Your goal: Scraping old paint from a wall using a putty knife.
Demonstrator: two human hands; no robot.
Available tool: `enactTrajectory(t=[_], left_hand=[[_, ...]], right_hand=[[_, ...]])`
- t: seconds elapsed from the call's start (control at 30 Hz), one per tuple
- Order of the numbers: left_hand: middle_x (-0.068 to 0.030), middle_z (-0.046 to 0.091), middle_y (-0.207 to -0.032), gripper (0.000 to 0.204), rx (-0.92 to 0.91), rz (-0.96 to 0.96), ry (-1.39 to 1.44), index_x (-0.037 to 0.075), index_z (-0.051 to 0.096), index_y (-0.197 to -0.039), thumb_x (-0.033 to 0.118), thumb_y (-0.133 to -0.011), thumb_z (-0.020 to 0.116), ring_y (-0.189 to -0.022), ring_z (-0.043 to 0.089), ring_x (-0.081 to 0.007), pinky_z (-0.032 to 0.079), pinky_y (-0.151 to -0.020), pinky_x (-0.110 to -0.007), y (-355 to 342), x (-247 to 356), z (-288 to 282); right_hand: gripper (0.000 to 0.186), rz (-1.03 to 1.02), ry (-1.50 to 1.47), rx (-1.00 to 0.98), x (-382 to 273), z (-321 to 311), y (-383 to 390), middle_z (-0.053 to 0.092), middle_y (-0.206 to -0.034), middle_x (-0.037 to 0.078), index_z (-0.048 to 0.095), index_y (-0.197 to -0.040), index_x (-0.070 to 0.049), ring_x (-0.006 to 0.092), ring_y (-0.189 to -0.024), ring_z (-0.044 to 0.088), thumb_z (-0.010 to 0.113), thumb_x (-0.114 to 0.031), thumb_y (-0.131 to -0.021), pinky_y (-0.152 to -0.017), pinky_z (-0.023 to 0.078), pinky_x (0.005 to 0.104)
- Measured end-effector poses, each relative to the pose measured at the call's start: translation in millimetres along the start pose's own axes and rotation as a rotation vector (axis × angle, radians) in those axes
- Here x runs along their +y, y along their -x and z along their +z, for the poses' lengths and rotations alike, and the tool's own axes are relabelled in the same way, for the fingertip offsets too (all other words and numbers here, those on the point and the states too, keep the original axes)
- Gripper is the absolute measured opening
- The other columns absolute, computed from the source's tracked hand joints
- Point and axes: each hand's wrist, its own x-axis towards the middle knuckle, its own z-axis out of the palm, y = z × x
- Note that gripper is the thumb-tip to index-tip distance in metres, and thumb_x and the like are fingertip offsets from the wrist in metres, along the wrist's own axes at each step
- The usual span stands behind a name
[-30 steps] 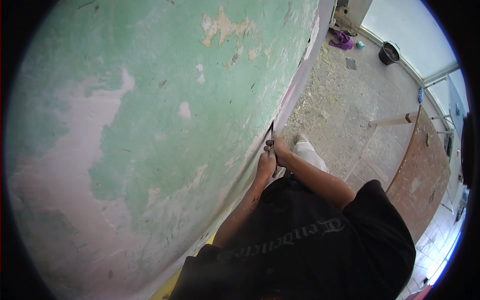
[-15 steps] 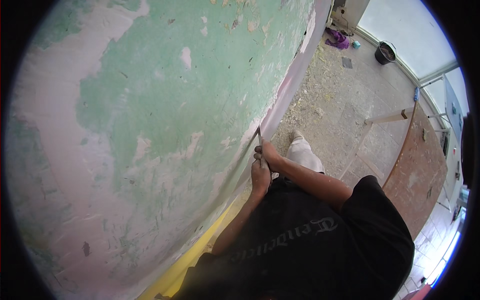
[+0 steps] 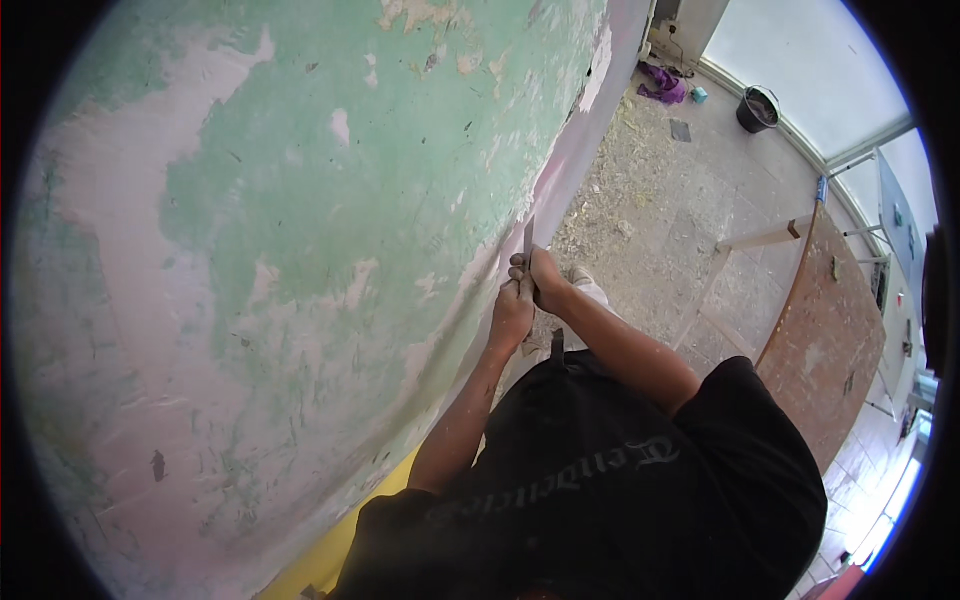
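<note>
Both my hands are closed one by the other around a scraper, whose narrow grey blade sticks out beyond my fingers. My left hand wraps the lower part of its handle, and my right hand grips just above. Much of the handle is hidden by the fingers. The blade lies at the lower part of the wall, where patchy green paint ends in a ragged edge beside a bare pinkish strip. Whether the blade's tip touches the wall, I cannot tell.
Paint flakes and rubble litter the floor along the wall. Farther off are a black bucket, a purple cloth and a dark flat piece. A brown board table stands at right. Yellow sheeting runs along the wall's foot.
My hands and the scraper have shifted a little up and left in view, the blade now showing more upright. The whole scene has slid slightly left as my head moved.
</note>
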Motion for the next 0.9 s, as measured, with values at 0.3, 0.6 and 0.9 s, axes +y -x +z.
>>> enactTrajectory(t=[0.3,0.6,0.9], left_hand=[[-0.0027,0.047,-0.054,0.042,-0.259,-0.448,0.636,0.007,0.053,-0.079,0.044,-0.098,0.044,-0.033,0.036,-0.0146,0.028,-0.03,-0.029,43,-11,-23],[-0.0108,0.066,-0.082,0.052,-0.363,-0.361,0.547,0.003,0.059,-0.109,0.049,-0.098,0.037,-0.062,0.065,-0.02,0.048,-0.05,-0.027,82,-15,-55],[-0.0137,0.066,-0.09,0.053,-0.367,-0.417,0.546,-0.001,0.056,-0.11,0.047,-0.098,0.038,-0.069,0.066,-0.0206,0.052,-0.055,-0.029,100,-72,-65]], right_hand=[[0.055,0.179,0.429,-0.116,16,-17,70,0.058,-0.088,0.008,0.057,-0.114,-0.004,0.0229,-0.09,0.057,0.037,-0.053,-0.097,-0.08,0.045,0.0372],[0.029,-0.151,0.426,-0.011,43,-8,93,0.058,-0.084,0.01,0.052,-0.107,-0.004,0.0217,-0.068,0.061,0.048,-0.031,-0.098,-0.065,0.052,0.0366],[0.027,-0.185,0.432,0.156,39,-26,133,0.051,-0.078,0.002,0.047,-0.119,-0.011,0.0122,-0.059,0.051,0.045,-0.029,-0.098,-0.05,0.047,0.0271]])
